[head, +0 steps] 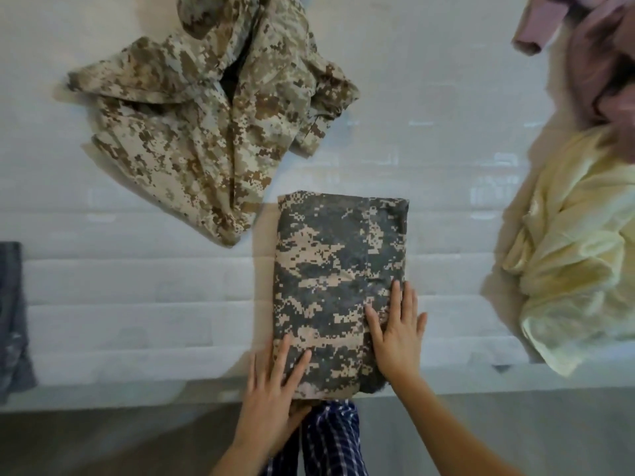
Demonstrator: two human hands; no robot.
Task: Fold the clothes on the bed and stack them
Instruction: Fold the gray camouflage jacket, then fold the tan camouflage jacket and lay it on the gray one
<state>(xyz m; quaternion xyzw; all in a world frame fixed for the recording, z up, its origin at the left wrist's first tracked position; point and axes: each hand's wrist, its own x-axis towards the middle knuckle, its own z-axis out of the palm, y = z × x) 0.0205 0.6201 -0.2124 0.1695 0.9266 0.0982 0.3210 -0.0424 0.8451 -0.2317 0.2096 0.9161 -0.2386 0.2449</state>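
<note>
The grey camouflage garment lies folded into a neat rectangle at the near edge of the bed, right in front of the person, with 2 hands flat on it.

The right fingers are straight and slightly spread, pressing along the right edge of the bundle, and the little finger reaches past the cloth onto the sheet. The left fingers are also straight and fanned, lying over the near-left corner. The thumb sits at the near edge, and I cannot tell whether it tucks under. Neither the right hand nor the left hand curls round anything. This looks like smoothing the last fold flat so that the layers do not spring open.

Judging by the layout, this is 1 piece done and several left. A tan camouflage garment lies crumpled farther back on the left, near the bundle's far-left corner but apart from it. A pale yellow garment is heaped at the right, with a mauve garment behind it. A dark grey cloth shows at the far left edge. The bundle probably sits close to the person for reach and to start the stack.
</note>
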